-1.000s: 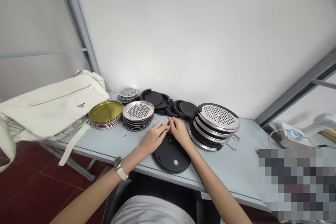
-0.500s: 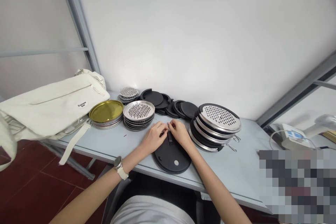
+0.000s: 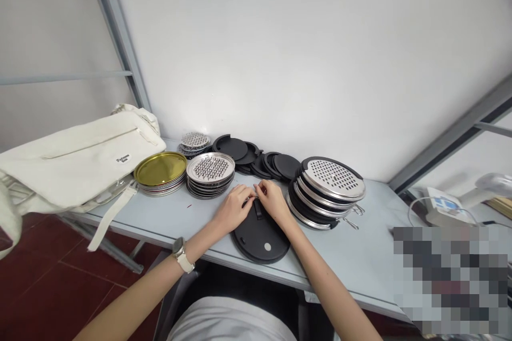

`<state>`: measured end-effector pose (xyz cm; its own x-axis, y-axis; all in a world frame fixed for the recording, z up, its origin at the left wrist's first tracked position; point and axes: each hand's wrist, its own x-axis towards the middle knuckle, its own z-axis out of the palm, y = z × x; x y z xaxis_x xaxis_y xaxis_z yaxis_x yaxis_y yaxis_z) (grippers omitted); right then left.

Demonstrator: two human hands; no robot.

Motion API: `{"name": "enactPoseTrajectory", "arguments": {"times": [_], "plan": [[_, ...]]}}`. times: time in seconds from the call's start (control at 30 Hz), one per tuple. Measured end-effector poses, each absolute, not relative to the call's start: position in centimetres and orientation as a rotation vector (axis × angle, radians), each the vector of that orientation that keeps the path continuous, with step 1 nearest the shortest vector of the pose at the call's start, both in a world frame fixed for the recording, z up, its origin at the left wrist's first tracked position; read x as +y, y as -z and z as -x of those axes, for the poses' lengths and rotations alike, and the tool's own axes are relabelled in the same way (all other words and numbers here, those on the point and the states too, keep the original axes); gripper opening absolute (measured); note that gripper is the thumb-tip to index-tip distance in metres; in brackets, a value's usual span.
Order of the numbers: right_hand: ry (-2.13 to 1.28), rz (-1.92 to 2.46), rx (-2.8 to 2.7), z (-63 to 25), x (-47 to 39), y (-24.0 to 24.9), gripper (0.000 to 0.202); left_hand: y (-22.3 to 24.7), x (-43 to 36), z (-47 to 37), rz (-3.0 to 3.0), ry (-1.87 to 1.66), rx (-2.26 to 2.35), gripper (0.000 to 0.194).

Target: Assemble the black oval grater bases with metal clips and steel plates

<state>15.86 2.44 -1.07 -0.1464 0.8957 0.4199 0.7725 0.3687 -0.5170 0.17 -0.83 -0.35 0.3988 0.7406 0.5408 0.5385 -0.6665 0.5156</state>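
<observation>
A round black lid-like disc (image 3: 256, 237) lies on the table in front of me, with a short dark strap (image 3: 258, 211) and a pale round spot on its face. Over its far edge, my left hand (image 3: 236, 206) is closed in a pinch. My right hand (image 3: 273, 203) pinches right beside it, the fingertips of both hands almost meeting. A small, thin piece appears between the fingertips, too small to name. To the right of my right hand stands a stack of round perforated metal plates (image 3: 334, 177) with black rims and wire loops.
Left of the disc are a stack of grater discs (image 3: 210, 168) and a stack of round lids (image 3: 160, 169), the top one gold. Smaller grater plates (image 3: 194, 140) and loose black discs (image 3: 232, 148) lie along the wall. A cream bag (image 3: 80, 162) rests at the left end.
The view has shifted very slightly. Both hands stay at the disc's far edge, with only small finger movements.
</observation>
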Motion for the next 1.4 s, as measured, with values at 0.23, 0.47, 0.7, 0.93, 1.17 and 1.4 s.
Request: {"name": "enactPoseTrajectory", "arguments": {"times": [0.23,0.47,0.7,0.93,1.17,1.4], "plan": [[-0.275,1.477,-1.949,-15.7,2.2,0.9,0.029,0.4,-0.6,-0.1,-2.369,-1.097,1.098,0.011],[-0.294,1.517,-1.949,-15.6,2.0,0.5,0.026,0.3,-0.5,0.0,-2.383,-1.095,1.087,0.012],[-0.299,1.568,-1.964,-15.6,2.1,0.5,0.024,0.3,-0.5,0.1,-2.377,-1.091,1.060,0.011],[-0.304,1.611,-1.963,-15.4,1.7,0.0,0.022,0.4,-0.3,0.1,-2.367,-1.106,1.036,0.010],[-0.301,1.649,-1.959,-15.3,1.5,-0.3,0.023,0.6,-0.1,0.2,-2.345,-1.144,1.010,0.011],[-0.305,1.679,-1.959,-15.3,1.5,-0.5,0.022,0.5,-0.1,0.2,-2.364,-1.136,1.000,0.011]]}}
